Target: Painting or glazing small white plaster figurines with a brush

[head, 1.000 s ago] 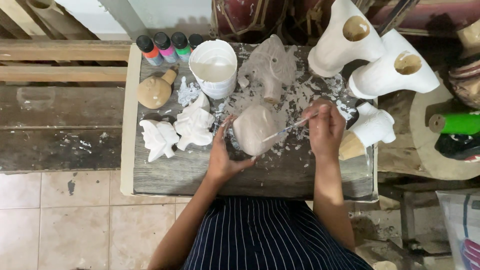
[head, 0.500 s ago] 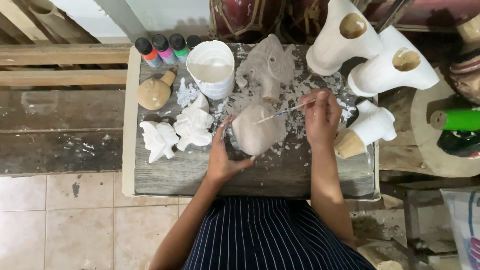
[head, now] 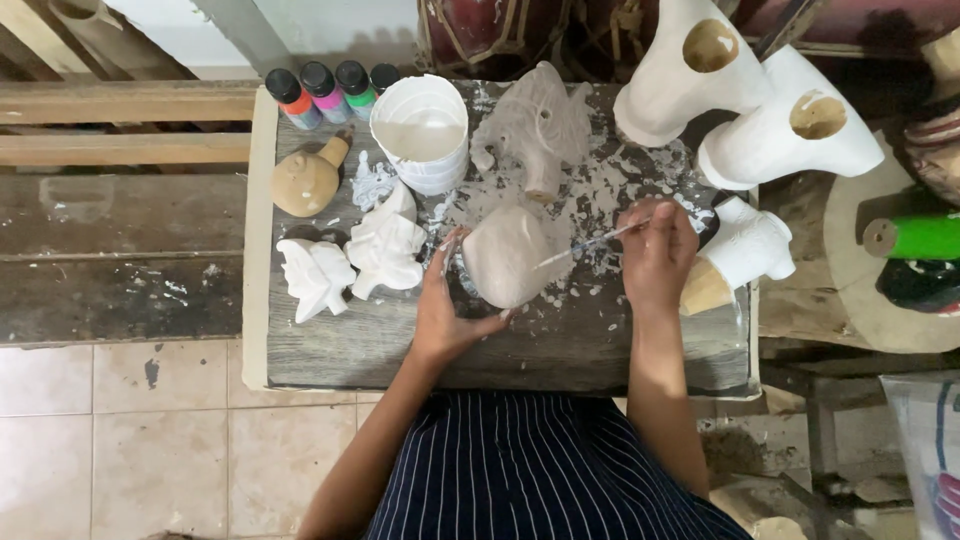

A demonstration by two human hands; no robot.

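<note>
My left hand [head: 446, 312] cups a rounded, pale wooden carving [head: 505, 256] and holds it tilted over the paint-spattered worktable [head: 580, 345]. My right hand [head: 657, 250] grips a thin paintbrush [head: 590, 243] whose tip rests on the carving's right side. A white tub of white paint [head: 421, 132] stands just behind the carving, to the left. A primed elephant-like mask [head: 540, 125] lies behind the carving.
Two white-primed small figures [head: 350, 262] and an unpainted wooden piece [head: 308, 178] lie at the table's left. Several paint bottles [head: 325, 92] line the back left. Large white vase-like carvings [head: 760, 110] and a smaller white one [head: 742, 250] crowd the right. A green tube [head: 915, 236] lies further right.
My right hand has shifted up and slightly right, with the brush tip moving across the carving's right side. My left hand keeps its hold on the carving.
</note>
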